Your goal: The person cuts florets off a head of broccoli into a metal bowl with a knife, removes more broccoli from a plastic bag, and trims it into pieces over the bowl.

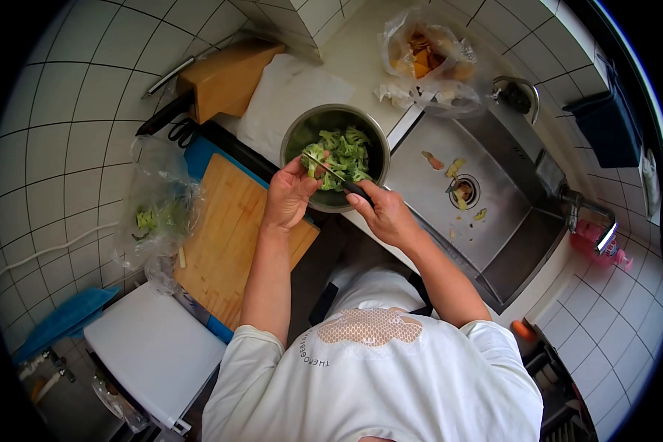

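My left hand holds a broccoli floret over the left side of a metal bowl. In my right hand is a small knife with a dark handle, its blade pointing up and left against the floret. Cut broccoli pieces lie in the bowl. Both hands are at the bowl's near side, with fingers closed. A wooden cutting board lies to the left of my left forearm.
Right of the bowl is a steel sink with peelings round its drain. Behind stand a plastic bag of scraps and a knife block. A clear bag with greens lies left of the board. A pink bottle stands beyond the tap.
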A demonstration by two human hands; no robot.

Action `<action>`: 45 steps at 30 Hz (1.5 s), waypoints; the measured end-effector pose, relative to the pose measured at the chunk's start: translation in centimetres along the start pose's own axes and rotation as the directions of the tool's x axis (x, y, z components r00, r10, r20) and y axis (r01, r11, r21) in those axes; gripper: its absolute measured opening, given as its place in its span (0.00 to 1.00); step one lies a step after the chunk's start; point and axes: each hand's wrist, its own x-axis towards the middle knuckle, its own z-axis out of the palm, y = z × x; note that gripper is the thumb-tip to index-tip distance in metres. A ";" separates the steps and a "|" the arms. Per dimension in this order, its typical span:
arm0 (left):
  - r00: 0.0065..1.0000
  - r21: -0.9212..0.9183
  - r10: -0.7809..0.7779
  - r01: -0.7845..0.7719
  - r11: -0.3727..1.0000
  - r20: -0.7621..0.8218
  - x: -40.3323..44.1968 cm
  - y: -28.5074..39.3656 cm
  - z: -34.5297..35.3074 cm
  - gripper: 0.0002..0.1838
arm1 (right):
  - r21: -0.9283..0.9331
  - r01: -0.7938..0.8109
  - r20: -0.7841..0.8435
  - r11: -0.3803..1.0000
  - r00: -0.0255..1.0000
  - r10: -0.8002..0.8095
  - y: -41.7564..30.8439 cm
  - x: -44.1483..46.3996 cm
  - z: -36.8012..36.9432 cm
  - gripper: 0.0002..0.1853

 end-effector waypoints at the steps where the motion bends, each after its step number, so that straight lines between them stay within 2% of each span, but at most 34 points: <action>1: 0.999 -0.019 -0.032 0.031 0.999 -0.019 0.0 -0.1 -0.4 0.32 | 0.001 0.002 0.004 1.000 1.000 -0.002 -0.1 0.0 -0.1 0.16; 5: 0.997 -0.056 -0.053 0.050 0.997 -0.051 -0.1 -0.4 -0.7 0.27 | -0.022 0.011 0.021 1.000 1.000 -0.010 0.0 0.1 -0.1 0.16; 12: 0.994 -0.058 -0.045 0.039 0.998 -0.098 -0.1 -0.2 -0.7 0.24 | -0.084 0.078 0.033 0.993 0.997 -0.076 -0.3 -0.7 0.0 0.15; 14: 0.994 -0.050 -0.036 0.031 0.998 -0.105 -0.1 -0.2 -0.6 0.24 | -0.114 0.129 -0.041 0.985 0.990 -0.134 0.1 -0.8 0.4 0.15; 21: 0.993 -0.041 -0.016 0.011 0.999 -0.120 -0.1 -0.4 -0.8 0.23 | -0.200 0.123 -0.040 0.972 0.990 -0.134 0.2 -0.9 0.5 0.15; 39: 0.984 -0.006 -0.083 0.083 0.997 -0.156 -0.2 0.4 1.5 0.24 | -0.311 0.136 -0.103 0.941 0.979 -0.175 1.7 -0.6 1.9 0.14; 42: 0.987 0.038 -0.041 0.048 0.998 -0.158 -0.1 0.4 1.8 0.23 | -0.335 0.116 -0.121 0.935 0.979 -0.165 1.4 -0.4 2.0 0.14; 45: 0.971 0.029 -0.095 0.104 0.994 -0.219 -0.2 0.3 2.1 0.22 | -0.402 0.092 -0.143 0.911 0.976 -0.162 1.2 -0.2 2.2 0.14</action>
